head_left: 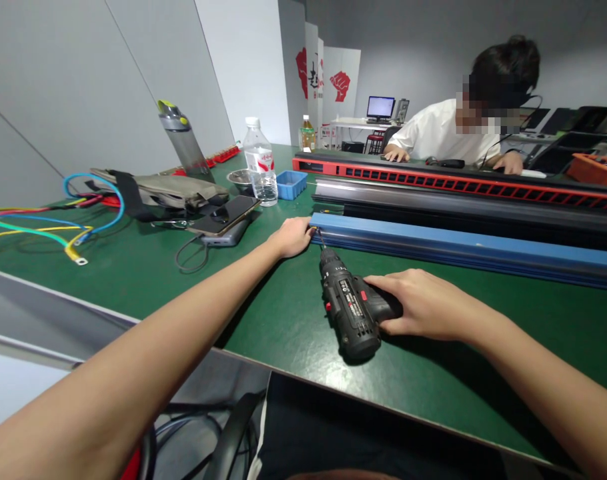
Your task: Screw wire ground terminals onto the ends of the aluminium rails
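Though cluttered, green tabletop (278, 320) before grey wall (408, 40), right hand (419, 303) around drill (351, 307), left hand (294, 238), grip unclear, at blue rail (433, 241)

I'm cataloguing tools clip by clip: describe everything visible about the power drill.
The power drill is black, apparently plastic, with red accents, a printed label and a marked collar behind the chuck. It is turned on its side, grip in the right hand, over the green table. Its slim bit points forward toward the blue rail's left end, beside the left hand; whether the tip touches anything is unclear.
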`<state>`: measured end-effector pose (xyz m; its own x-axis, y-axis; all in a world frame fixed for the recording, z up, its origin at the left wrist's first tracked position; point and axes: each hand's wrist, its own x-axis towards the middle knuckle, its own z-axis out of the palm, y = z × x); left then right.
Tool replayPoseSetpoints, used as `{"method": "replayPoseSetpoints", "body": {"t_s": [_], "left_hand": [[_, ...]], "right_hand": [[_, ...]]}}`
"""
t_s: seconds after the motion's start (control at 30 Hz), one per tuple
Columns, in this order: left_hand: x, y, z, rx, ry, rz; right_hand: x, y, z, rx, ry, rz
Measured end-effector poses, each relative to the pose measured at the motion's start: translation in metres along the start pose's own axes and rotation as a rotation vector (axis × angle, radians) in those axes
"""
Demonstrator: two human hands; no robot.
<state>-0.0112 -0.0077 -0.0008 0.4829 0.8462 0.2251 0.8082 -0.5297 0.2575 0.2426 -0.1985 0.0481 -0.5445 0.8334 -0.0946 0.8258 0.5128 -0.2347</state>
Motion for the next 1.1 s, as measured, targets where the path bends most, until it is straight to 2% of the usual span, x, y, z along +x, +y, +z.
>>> {"method": "replayPoseSetpoints", "body": {"t_s": [0.17, 0.4, 0.53, 0.7, 1.1], "left_hand": [[0.002, -0.005, 0.001, 0.063, -0.005, 0.031], [0.004, -0.017, 0.002, -0.023, 0.019, 0.133], [0.000, -0.020, -0.003, -0.085, -0.020, 0.184], [-0.004, -0.020, -0.006, -0.108, -0.046, 0.195], [-0.002, -0.020, -0.006, -0.076, 0.019, 0.197]], "right_hand": [[0.001, -0.001, 0.001, -0.011, 0.003, 0.025], [-0.002, -0.001, 0.001, -0.027, -0.015, 0.028], [-0.007, 0.000, 0.001, -0.029, -0.022, 0.007], [-0.012, 0.004, 0.002, 0.003, -0.007, -0.045], [-0.007, 0.006, 0.001, 0.042, 0.003, -0.054]]}}
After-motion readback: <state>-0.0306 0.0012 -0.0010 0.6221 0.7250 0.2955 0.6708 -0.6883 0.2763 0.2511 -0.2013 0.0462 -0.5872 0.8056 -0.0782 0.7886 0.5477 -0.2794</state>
